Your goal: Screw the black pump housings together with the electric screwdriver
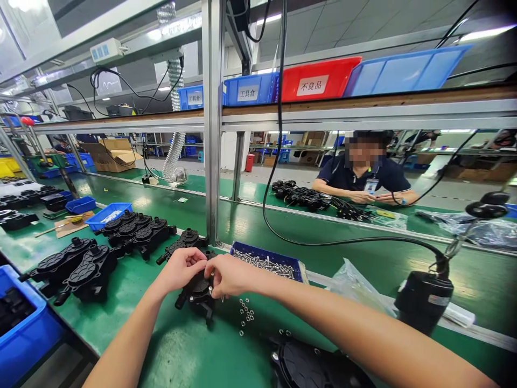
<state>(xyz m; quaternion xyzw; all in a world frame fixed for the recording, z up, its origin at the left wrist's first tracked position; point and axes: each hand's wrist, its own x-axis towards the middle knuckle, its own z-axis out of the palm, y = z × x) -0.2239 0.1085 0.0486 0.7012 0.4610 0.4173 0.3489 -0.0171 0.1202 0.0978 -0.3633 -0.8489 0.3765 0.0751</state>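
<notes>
Both hands meet over a black plastic housing [201, 291] on the green bench. My left hand [183, 269] has its fingers curled at the housing's upper edge; what they hold, if anything, is hidden. My right hand [226, 276] is closed, fingers bent down over the housing's right side, with its grip too small to make out. Small silvery screw heads show on the housing near the right fingertips. Several small metal nuts [246, 312] lie on the bench to the right. Behind my right hand is a blue tray [299, 269] of metal screws.
More black housings [91, 269] stand at the left, beside blue bins [24, 318]. Another black housing [315, 366] lies at the near edge. A black electric screwdriver [424, 302] hangs at the right by a plastic bag [359, 285]. A person [363, 172] sits across the bench.
</notes>
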